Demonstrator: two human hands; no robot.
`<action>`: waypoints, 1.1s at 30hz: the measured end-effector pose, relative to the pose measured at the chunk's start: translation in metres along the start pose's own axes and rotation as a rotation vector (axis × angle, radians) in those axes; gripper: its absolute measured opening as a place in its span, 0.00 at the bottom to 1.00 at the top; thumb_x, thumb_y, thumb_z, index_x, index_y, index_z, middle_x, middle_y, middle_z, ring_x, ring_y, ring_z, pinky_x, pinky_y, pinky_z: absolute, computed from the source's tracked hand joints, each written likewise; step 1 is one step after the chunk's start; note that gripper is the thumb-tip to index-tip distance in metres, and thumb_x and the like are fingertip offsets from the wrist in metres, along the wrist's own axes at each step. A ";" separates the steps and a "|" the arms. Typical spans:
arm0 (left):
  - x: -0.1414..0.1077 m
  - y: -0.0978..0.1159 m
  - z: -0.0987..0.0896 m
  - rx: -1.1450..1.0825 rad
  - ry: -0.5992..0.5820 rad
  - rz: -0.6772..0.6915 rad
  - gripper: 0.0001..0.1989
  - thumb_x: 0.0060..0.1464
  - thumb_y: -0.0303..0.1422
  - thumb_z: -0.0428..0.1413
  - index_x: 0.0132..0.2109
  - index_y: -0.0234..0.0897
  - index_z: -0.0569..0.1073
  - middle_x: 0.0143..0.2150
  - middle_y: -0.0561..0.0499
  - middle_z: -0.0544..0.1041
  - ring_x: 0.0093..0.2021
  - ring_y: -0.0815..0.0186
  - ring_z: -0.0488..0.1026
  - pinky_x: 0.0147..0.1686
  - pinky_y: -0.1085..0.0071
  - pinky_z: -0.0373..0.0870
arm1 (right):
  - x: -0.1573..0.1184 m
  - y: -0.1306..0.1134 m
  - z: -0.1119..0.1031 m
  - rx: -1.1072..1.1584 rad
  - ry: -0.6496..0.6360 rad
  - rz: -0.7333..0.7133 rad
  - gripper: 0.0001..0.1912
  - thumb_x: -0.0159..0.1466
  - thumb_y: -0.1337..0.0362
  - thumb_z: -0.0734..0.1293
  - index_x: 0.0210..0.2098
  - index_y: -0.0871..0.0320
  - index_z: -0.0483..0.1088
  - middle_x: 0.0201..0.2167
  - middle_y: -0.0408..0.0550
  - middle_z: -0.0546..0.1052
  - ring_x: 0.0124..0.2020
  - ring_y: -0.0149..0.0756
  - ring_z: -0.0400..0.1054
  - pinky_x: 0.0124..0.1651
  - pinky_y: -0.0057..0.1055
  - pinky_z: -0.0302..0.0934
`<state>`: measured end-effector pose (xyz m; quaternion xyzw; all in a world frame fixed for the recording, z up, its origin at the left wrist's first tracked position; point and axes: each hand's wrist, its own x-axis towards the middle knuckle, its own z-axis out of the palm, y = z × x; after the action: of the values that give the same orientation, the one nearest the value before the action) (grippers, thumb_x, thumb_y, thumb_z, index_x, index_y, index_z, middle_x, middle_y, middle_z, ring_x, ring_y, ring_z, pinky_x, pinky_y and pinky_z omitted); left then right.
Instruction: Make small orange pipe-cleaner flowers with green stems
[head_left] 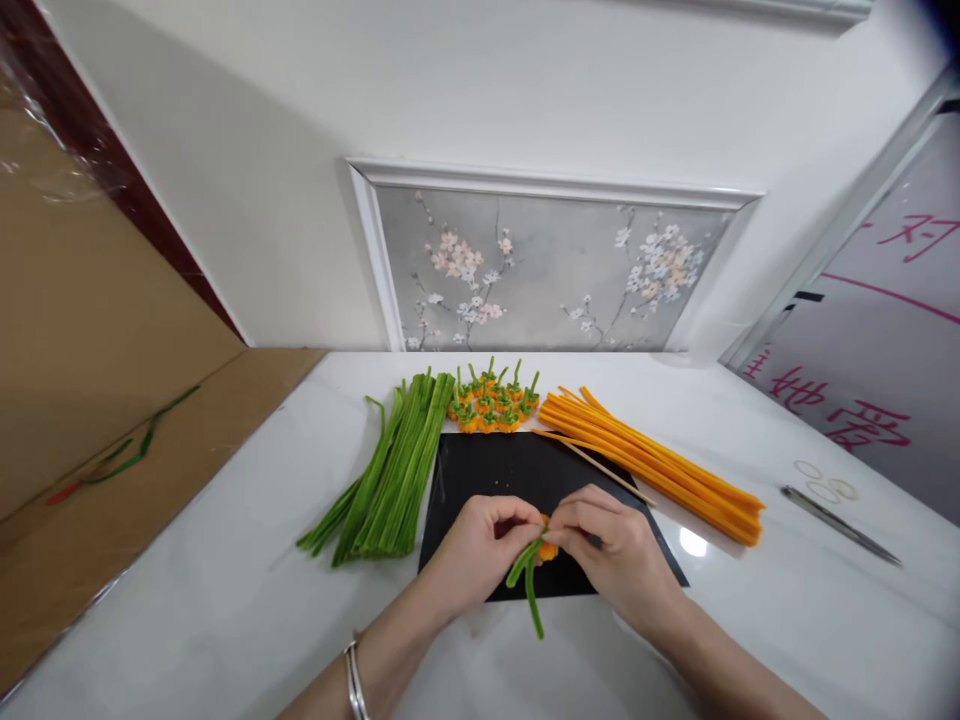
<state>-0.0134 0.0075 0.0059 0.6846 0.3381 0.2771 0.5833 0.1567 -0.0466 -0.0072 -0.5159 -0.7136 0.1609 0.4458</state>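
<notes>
Small orange fuzzy bundle (550, 551) above the black rectangular mat (487, 465) on the glossy white desk (225, 560), with the pinched grip of left hand (478, 545) and right hand (621, 548) closed on its green fuzzy strips (532, 600), perhaps prone to twisting loose under uneven pulling.

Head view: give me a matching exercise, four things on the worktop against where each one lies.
1. Green bundle
2. Orange bundle
3. Slim metal tool
4. Black mat

A. Beneath the left hand and right hand
B. Right of the small finished pieces
C. Left of the mat
D. Farthest right

Pairs: 1-C, 2-B, 3-D, 4-A.
</notes>
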 end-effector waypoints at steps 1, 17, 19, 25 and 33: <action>0.000 0.002 -0.001 -0.011 -0.027 -0.024 0.09 0.51 0.32 0.56 0.28 0.33 0.75 0.24 0.53 0.73 0.25 0.71 0.66 0.27 0.76 0.63 | 0.001 0.001 -0.003 -0.029 -0.030 -0.106 0.11 0.65 0.68 0.63 0.29 0.54 0.75 0.29 0.47 0.77 0.33 0.36 0.69 0.38 0.31 0.64; -0.005 0.003 0.005 0.442 0.170 0.277 0.11 0.60 0.28 0.48 0.32 0.36 0.73 0.31 0.50 0.75 0.32 0.68 0.70 0.35 0.73 0.65 | 0.002 -0.003 -0.006 0.546 -0.245 0.548 0.23 0.63 0.44 0.61 0.25 0.58 0.62 0.15 0.37 0.63 0.14 0.24 0.58 0.18 0.21 0.53; -0.005 0.002 0.006 0.461 0.158 0.315 0.12 0.60 0.27 0.48 0.32 0.36 0.73 0.32 0.50 0.75 0.33 0.67 0.71 0.36 0.73 0.65 | 0.002 -0.003 -0.002 0.523 -0.247 0.552 0.22 0.62 0.45 0.62 0.25 0.58 0.63 0.14 0.36 0.63 0.14 0.24 0.57 0.17 0.21 0.53; -0.005 -0.002 0.008 0.383 0.152 0.244 0.11 0.59 0.27 0.49 0.31 0.35 0.75 0.31 0.50 0.76 0.33 0.67 0.71 0.35 0.73 0.65 | -0.001 -0.001 -0.001 0.391 -0.231 0.469 0.15 0.65 0.55 0.60 0.28 0.58 0.64 0.18 0.38 0.64 0.17 0.26 0.59 0.20 0.22 0.54; 0.001 0.000 0.010 -0.056 0.068 -0.065 0.09 0.54 0.34 0.54 0.29 0.33 0.72 0.23 0.53 0.70 0.24 0.70 0.65 0.26 0.74 0.63 | -0.002 0.006 -0.008 -0.334 -0.109 -0.326 0.16 0.65 0.75 0.52 0.31 0.58 0.67 0.27 0.47 0.70 0.26 0.32 0.63 0.30 0.27 0.57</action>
<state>-0.0052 0.0020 0.0044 0.6467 0.3719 0.2906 0.5991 0.1663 -0.0478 -0.0079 -0.4508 -0.8273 -0.0058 0.3353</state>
